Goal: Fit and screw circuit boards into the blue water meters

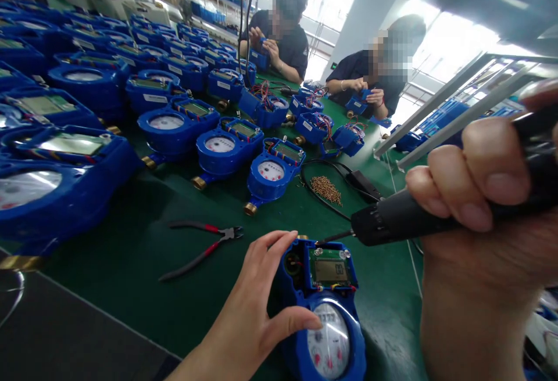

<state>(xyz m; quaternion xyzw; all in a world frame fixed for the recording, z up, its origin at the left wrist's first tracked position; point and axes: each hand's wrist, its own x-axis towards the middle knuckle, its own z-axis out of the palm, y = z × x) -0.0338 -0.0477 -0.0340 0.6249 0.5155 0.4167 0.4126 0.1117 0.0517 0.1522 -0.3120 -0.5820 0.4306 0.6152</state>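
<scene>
The blue meter (328,295) sits on the green counter (387,311) at the front, its round dial towards the wearer and its lit display (331,270) at the far end. The left hand (261,299) reaches across its left side, thumb spread wide from the other fingers; the thumb lies over the dial's edge, the fingertips reach the far end. The right hand (490,166) has its fingers curled tightly round a black screwdriver (401,218), whose bit points to the display's far left corner (whether it touches there, I can't tell).

Left of the meter lie open pliers (227,234) with red and black handles. Beyond it is a heap of small brass screws (326,190), ringed partly by a black cable (311,195). Rows of similar blue meters (168,128) crowd the far left. Past them two co-workers (290,50) in dark shirts each handle blue parts.
</scene>
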